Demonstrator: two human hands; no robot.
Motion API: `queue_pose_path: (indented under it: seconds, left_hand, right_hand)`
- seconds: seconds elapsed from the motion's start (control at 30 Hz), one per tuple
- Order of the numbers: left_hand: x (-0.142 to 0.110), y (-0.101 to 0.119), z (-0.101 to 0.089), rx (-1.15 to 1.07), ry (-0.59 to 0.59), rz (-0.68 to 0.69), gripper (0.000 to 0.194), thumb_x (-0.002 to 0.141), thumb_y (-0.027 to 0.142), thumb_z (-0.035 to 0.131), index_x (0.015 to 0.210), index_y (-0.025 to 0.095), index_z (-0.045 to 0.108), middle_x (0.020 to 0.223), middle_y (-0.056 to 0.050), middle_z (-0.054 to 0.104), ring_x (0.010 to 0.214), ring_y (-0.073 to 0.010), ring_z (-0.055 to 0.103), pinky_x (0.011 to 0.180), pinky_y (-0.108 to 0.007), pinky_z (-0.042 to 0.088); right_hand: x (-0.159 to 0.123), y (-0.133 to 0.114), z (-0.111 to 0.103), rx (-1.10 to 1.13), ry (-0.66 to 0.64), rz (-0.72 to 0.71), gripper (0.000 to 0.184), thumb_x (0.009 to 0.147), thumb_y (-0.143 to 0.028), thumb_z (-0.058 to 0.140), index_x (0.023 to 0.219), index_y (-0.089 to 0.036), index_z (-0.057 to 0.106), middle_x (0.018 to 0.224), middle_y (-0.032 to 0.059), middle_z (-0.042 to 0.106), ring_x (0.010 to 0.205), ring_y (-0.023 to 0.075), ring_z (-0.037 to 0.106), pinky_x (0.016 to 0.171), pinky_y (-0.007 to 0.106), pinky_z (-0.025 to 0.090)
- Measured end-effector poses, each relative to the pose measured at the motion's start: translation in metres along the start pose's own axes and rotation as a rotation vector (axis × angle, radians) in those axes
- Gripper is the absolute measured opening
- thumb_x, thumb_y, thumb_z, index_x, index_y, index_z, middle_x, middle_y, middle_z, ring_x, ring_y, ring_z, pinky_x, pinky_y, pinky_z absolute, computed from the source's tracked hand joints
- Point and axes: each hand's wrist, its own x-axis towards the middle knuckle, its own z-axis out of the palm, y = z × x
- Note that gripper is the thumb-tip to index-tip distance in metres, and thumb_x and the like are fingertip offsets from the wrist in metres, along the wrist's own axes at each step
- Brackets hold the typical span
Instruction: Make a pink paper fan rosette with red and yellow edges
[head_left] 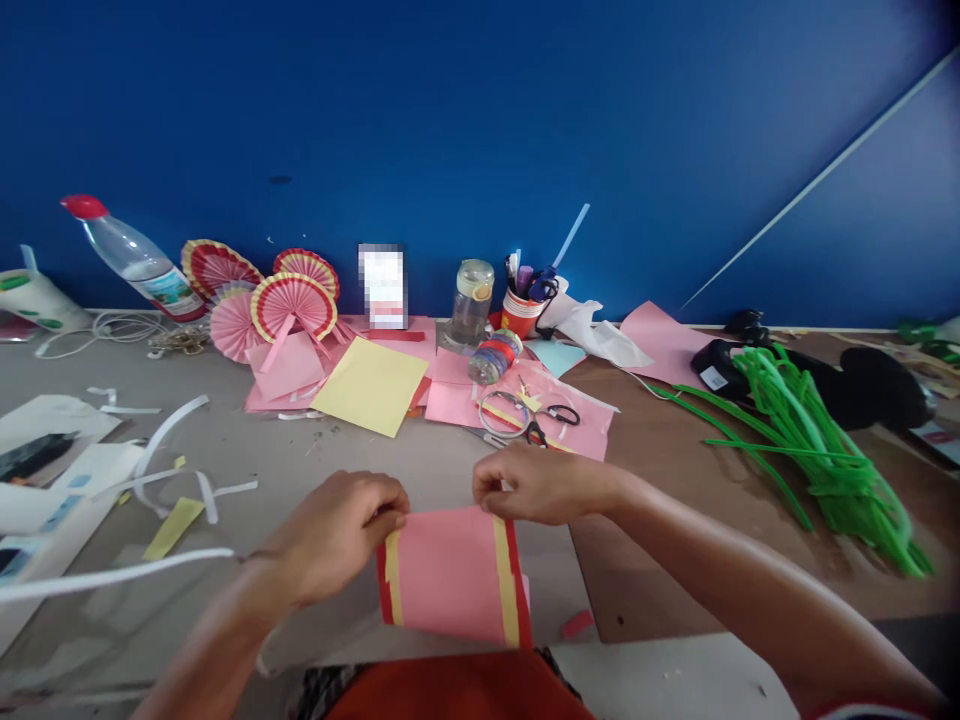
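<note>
A pink paper sheet (448,575) with yellow and red strips along its two sides hangs between my hands at the table's near edge. My left hand (349,525) pinches its upper left corner between thumb and fingers. At the upper right corner, my right hand (529,485) is closed on the same sheet. Just beyond the right hand lie scissors (536,432) with black handles and a ring-shaped loop, on pink paper (592,425). A yellow paper square (373,385) lies beyond the left hand.
Folded paper fans (294,308), a phone (382,285), a glass jar (472,300), tape rolls (495,358) and a cup of pens (523,312) stand along the blue wall. Green pipe cleaners (825,450) lie right; white strips (169,430) and a tilted bottle (142,265) are left.
</note>
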Motion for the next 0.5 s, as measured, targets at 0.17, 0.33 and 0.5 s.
queue_pose_path:
  seconds: [0.17,0.33,0.5]
  left_hand:
    - [0.030,0.001,0.003,0.212,0.288,-0.052,0.024,0.085,0.018,0.042,0.075,0.019,0.064,0.077,-0.003,0.067,0.079,-0.0190,0.058,0.074,-0.032,0.037]
    - [0.017,0.011,-0.035,-0.065,0.349,0.009,0.025,0.085,0.033,0.043,0.076,0.020,0.062,0.074,0.000,0.065,0.071,-0.0162,0.056,0.065,-0.026,0.039]
    - [-0.008,0.013,-0.064,-0.413,0.004,0.174,0.025,0.081,0.039,0.052,0.067,0.020,0.061,0.065,0.003,0.061,0.063,-0.0115,0.054,0.061,-0.019,0.039]
  right_hand:
    - [0.028,0.027,-0.006,-0.036,0.153,0.049,0.015,0.081,-0.015,0.044,0.072,-0.017,0.056,0.067,-0.0025,0.057,0.063,0.0106,0.049,0.056,0.022,0.032]
    - [-0.002,-0.013,-0.057,0.025,0.173,-0.018,0.015,0.084,-0.019,0.045,0.077,-0.017,0.058,0.069,-0.0038,0.055,0.063,0.0095,0.048,0.056,0.021,0.033]
    - [-0.033,-0.051,-0.083,0.174,-0.002,-0.068,0.012,0.081,-0.021,0.050,0.075,-0.017,0.059,0.063,-0.0060,0.052,0.056,0.0073,0.043,0.054,0.020,0.032]
